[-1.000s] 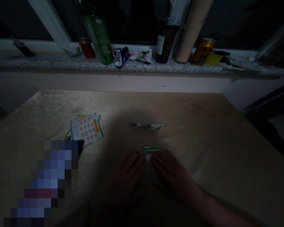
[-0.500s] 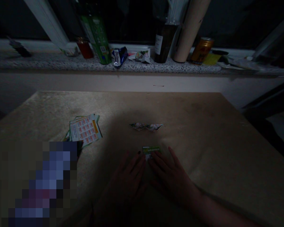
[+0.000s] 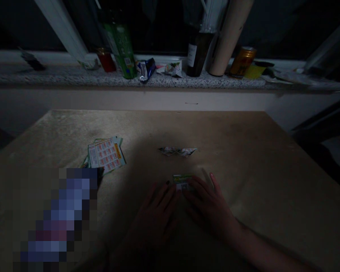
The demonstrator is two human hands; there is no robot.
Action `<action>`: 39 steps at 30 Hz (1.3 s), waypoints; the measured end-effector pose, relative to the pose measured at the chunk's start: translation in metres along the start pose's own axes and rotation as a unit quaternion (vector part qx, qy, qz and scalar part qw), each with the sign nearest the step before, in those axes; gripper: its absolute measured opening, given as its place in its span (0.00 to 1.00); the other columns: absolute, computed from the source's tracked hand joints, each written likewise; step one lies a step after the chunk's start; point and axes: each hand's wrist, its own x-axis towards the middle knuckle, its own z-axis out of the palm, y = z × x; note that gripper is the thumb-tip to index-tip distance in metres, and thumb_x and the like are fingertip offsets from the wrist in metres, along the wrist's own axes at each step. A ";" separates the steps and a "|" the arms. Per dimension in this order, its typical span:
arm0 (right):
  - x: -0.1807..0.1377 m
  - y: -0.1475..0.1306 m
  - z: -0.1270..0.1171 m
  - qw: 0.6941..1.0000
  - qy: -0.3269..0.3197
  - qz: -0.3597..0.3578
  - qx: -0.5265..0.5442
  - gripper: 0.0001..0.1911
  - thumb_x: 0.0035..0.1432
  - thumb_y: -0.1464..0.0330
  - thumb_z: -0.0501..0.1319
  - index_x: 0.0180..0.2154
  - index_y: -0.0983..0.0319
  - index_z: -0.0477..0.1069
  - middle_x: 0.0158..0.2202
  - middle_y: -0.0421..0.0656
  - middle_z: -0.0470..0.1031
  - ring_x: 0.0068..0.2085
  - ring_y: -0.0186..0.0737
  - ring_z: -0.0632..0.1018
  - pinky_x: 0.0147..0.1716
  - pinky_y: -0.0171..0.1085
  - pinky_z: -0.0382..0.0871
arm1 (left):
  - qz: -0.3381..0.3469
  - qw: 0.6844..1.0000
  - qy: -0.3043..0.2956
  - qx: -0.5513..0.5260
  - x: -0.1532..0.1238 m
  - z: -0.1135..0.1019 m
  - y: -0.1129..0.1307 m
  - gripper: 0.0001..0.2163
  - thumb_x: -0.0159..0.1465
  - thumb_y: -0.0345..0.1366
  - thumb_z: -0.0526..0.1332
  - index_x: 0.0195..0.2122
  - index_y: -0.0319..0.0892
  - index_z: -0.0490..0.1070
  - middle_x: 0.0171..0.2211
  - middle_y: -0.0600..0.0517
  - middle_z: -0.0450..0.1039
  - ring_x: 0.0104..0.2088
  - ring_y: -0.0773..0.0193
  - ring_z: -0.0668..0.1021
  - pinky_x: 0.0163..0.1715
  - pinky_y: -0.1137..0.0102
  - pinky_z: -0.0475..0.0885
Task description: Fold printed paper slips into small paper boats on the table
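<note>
A small green-and-white printed slip of paper (image 3: 184, 181) lies on the table (image 3: 243, 151), partly hidden under my fingers. My right hand (image 3: 208, 204) rests over its right side with fingers stretched out and the outer finger raised apart. At the slip's lower left edge, my left hand (image 3: 158, 209) lies flat with fingers extended. Both hands are in deep shadow, and the thumbs are hard to make out. Beyond them sits a folded paper piece (image 3: 178, 151) with two pointed ends, made of similar printed paper.
Several printed cards (image 3: 106, 154) are stacked at the left, beside a pixelated bluish object (image 3: 65, 211). On the granite windowsill (image 3: 158, 81) stand a green bottle (image 3: 121, 53), a red jar (image 3: 105, 60), a dark bottle (image 3: 198, 54), a cardboard tube (image 3: 229, 41) and an orange can (image 3: 242, 62).
My right hand has shifted slightly right and its fingers have spread, so a bit more of the slip's white part shows. The whole view has moved a little.
</note>
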 end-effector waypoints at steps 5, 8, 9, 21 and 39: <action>0.000 0.003 -0.005 1.000 0.013 0.015 0.001 0.14 0.60 0.67 0.56 0.48 0.56 0.71 0.54 0.47 0.69 0.57 0.50 0.66 0.59 0.63 0.43 | 0.003 1.000 -0.010 -0.003 0.001 0.004 -0.001 0.26 0.65 0.42 0.52 0.63 0.39 0.53 0.63 0.45 0.53 0.62 0.53 0.55 0.61 0.55 0.42; -0.002 0.004 -0.004 0.998 0.034 0.043 -0.004 0.12 0.61 0.66 0.56 0.45 0.56 0.73 0.54 0.46 0.69 0.57 0.50 0.66 0.59 0.62 0.41 | 0.002 1.000 -0.008 -0.012 0.002 0.003 -0.001 0.26 0.66 0.41 0.51 0.63 0.40 0.52 0.64 0.46 0.50 0.63 0.53 0.54 0.61 0.55 0.43; -0.003 0.004 -0.003 0.998 0.042 0.052 -0.004 0.11 0.61 0.65 0.56 0.44 0.57 0.73 0.54 0.45 0.70 0.57 0.49 0.66 0.60 0.62 0.41 | 0.003 1.000 -0.010 -0.014 0.002 0.002 -0.001 0.26 0.66 0.42 0.51 0.63 0.39 0.51 0.64 0.47 0.50 0.63 0.53 0.53 0.61 0.55 0.43; -0.007 0.007 0.001 0.996 0.063 0.063 -0.030 0.09 0.61 0.66 0.56 0.40 0.56 0.74 0.51 0.40 0.73 0.57 0.49 0.66 0.61 0.60 0.40 | 0.004 1.000 -0.006 -0.006 -0.002 0.011 -0.004 0.25 0.67 0.42 0.49 0.64 0.39 0.49 0.64 0.49 0.53 0.63 0.55 0.54 0.61 0.56 0.42; -0.004 0.008 -0.002 0.995 0.086 0.007 0.046 0.11 0.62 0.72 0.53 0.42 0.62 0.73 0.45 0.45 0.77 0.51 0.43 0.73 0.60 0.56 0.54 | -0.131 0.988 0.003 -0.079 0.017 -0.012 -0.029 0.24 0.67 0.41 0.52 0.62 0.37 0.52 0.61 0.45 0.57 0.61 0.56 0.58 0.60 0.56 0.51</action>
